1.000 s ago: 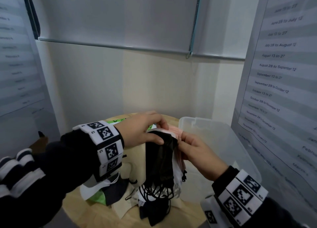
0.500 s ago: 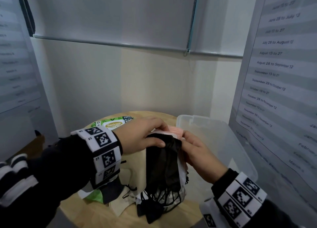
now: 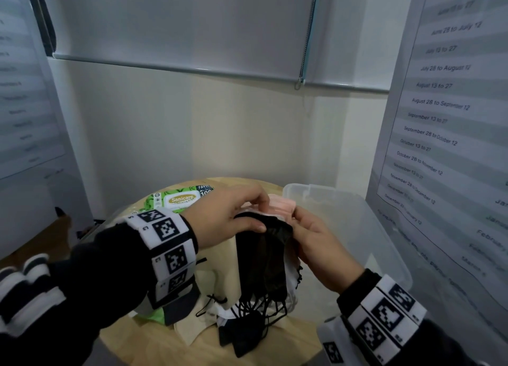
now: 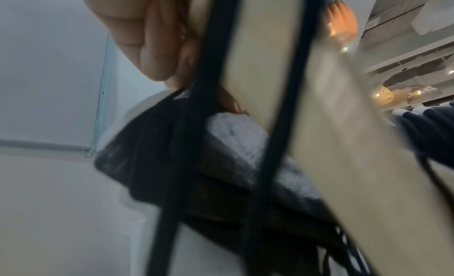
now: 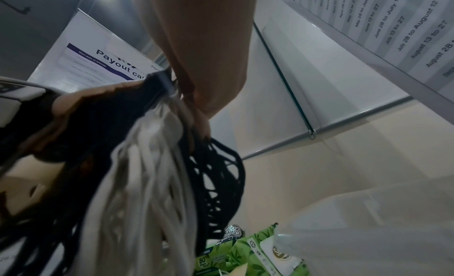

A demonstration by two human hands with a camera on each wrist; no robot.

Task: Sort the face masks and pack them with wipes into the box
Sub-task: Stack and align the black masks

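Both hands hold one bundle of face masks upright above the round wooden table [image 3: 154, 341]. My left hand [image 3: 233, 217] pinches its top from the left, thumb on the black masks [image 3: 261, 266]. My right hand [image 3: 316, 242] grips the same bundle from the right. Pink masks [image 3: 283, 204] and white ones [image 3: 292, 272] sit behind the black layer, ear loops dangling below. The right wrist view shows the white masks [image 5: 147, 183] and black loops [image 5: 216, 183] hanging. A green wipes pack [image 3: 181, 199] lies at the table's back. The clear plastic box [image 3: 379, 244] stands at right.
More masks, beige [image 3: 192, 332] and black [image 3: 242, 338], lie in a heap on the table under the bundle. A second green wipes pack [image 5: 216, 260] shows in the right wrist view. Walls with printed posters [image 3: 439, 118] close in left and right.
The view has tilted down a little, so the green wipes pack now shows behind the left hand. Both hands keep the same hold on the mask bundle.
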